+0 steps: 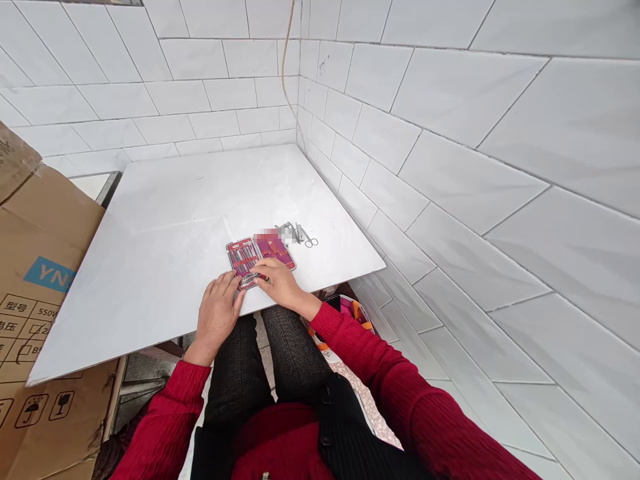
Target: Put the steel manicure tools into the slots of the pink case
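An open manicure case (275,248) with a red and purple lining lies near the front edge of the white table. Slim tools (243,255) sit in rows in its left half. My left hand (219,312) rests at the case's lower left corner, fingers laid out and thumb apart. Over the lower middle of the case, my right hand (283,283) has thumb and forefinger closed at a small silver tool (248,280); the fingers partly cover it and its kind is unclear. Small scissors (311,242) and nail clippers (299,233) lie beyond the case's right half.
White tiled walls meet behind the table (175,200) and run close along its right side. A large cardboard box (55,220) stands against the left edge. A cable (284,67) hangs in the corner. A colourful bag (350,310) is below the front right edge.
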